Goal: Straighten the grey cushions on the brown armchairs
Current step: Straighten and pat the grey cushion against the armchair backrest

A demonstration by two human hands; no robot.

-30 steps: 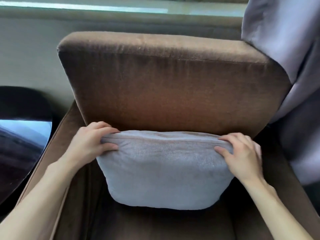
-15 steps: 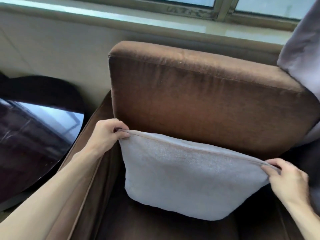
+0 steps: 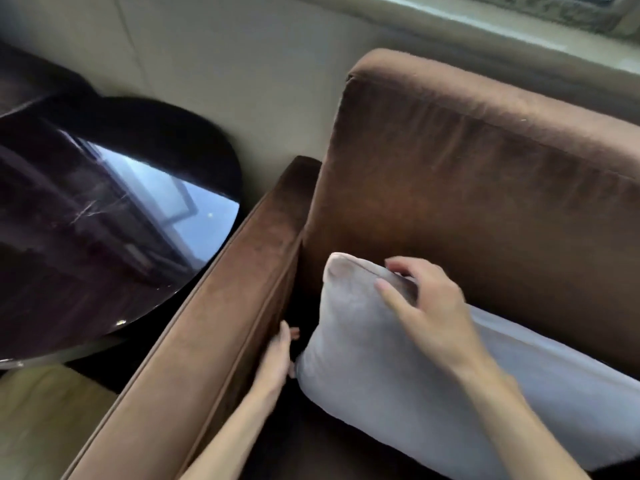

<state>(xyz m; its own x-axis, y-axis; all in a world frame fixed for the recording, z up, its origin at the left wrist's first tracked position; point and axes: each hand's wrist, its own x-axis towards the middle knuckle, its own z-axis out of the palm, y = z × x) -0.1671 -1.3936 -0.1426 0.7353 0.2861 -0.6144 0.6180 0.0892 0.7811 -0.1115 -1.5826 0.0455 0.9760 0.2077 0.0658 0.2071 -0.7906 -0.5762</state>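
A grey cushion (image 3: 363, 372) stands in the seat of a brown armchair (image 3: 485, 202), leaning against its backrest. My right hand (image 3: 424, 306) is on the cushion's upper left part, thumb on the front and fingers curled over the top edge. My left hand (image 3: 277, 356) is low in the gap between the left armrest (image 3: 214, 323) and the cushion. Its fingers are stretched flat and touch the cushion's left side. The cushion's right end runs out of the frame.
A round, dark, glossy table (image 3: 104, 220) stands close to the left of the armrest. A pale wall and a window sill (image 3: 519, 26) lie behind the chair. Light wooden floor (image 3: 41, 417) shows at the lower left.
Both hands let go of the cushion's top corners. My left hand dropped to its left side by the armrest, my right hand crossed to the upper left. The view swung left.
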